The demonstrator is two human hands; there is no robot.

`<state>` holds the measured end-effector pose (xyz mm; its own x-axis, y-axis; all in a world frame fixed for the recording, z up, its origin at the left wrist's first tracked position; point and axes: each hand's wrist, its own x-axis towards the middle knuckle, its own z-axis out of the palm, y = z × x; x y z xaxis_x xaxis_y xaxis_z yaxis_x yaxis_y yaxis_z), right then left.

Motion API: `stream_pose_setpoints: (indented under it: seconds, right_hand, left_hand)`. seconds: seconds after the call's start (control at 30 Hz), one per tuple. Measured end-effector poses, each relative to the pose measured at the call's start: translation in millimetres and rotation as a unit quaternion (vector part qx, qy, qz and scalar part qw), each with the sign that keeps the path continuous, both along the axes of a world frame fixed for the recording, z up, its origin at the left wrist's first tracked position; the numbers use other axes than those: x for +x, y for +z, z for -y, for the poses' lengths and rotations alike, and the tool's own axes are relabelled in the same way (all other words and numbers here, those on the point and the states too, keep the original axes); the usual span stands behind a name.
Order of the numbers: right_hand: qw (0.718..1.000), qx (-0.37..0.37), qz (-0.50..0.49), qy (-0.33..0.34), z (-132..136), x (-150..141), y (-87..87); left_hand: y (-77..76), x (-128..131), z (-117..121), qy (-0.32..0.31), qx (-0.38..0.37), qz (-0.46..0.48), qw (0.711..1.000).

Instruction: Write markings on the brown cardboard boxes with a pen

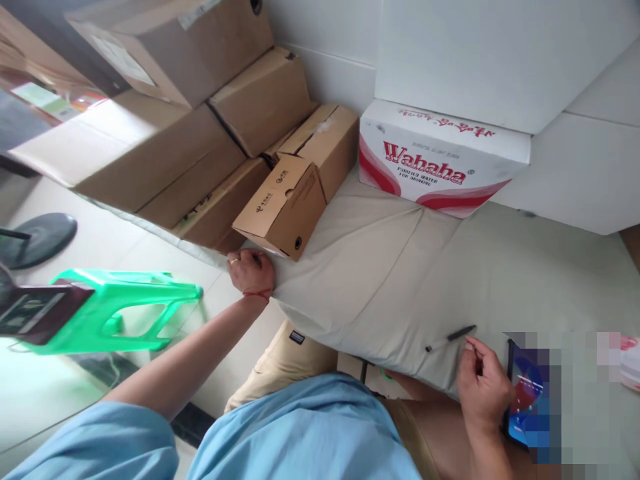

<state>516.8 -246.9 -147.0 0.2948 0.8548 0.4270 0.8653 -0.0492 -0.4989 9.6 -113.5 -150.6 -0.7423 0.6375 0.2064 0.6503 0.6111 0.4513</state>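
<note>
My left hand rests at the edge of the cloth-covered table, its fingers curled into a loose fist with nothing showing in them. Just beyond it, near the knuckles, stands a small brown cardboard box with printed logos. On the right, my right hand lies over the table's near edge, fingers curled in and apparently holding nothing. A pen with a dark cap and clear barrel lies close to its fingertips. Beside that hand is a tablet or phone with a lit screen, partly covered by blurring blocks.
Several brown cartons are stacked at the back left. A white and red Wahaha water carton stands against white panels. A green plastic stool is on the tiled floor at left, near a black round base.
</note>
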Motion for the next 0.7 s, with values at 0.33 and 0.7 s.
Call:
stream_pose_setpoints:
  seconds: [0.33,0.7]
  right_hand:
    - [0.999,0.003,0.003,-0.033,0.0,-4.5,-0.7]
    - [0.993,0.029,-0.019,-0.111,-1.4,-11.9,-0.1]
  left_hand:
    - [9.1,7.9,-1.7,-0.009,-0.043,-0.019,0.999]
    - [16.9,13.9,-1.4,-0.023,-0.05,-0.02,0.998]
